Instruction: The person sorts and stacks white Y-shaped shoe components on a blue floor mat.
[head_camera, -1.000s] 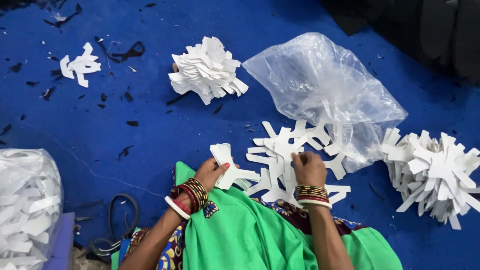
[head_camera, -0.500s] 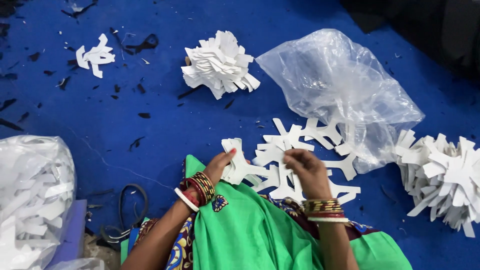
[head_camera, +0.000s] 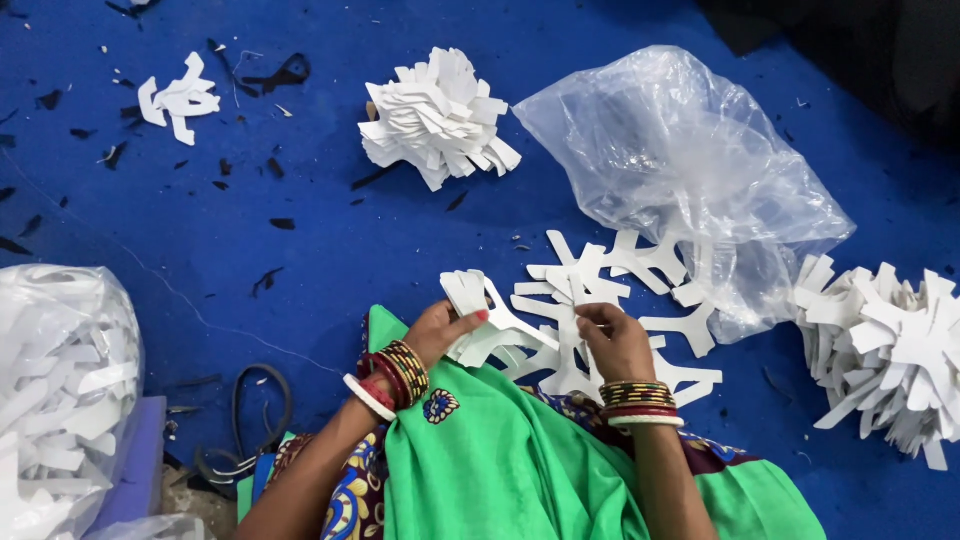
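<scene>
White cutouts (head_camera: 490, 325) sit clamped in the left hand (head_camera: 440, 330) fingers; the right hand (head_camera: 610, 340) pinches a loose cutout (head_camera: 575, 310), plastic bag (head_camera: 690, 170) at one o'clock.

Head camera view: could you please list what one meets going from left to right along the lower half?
Clear bag of white cutouts → black cord loop → left hand holding a small stack of cutouts → right hand → fanned pile of white cutouts.
</scene>
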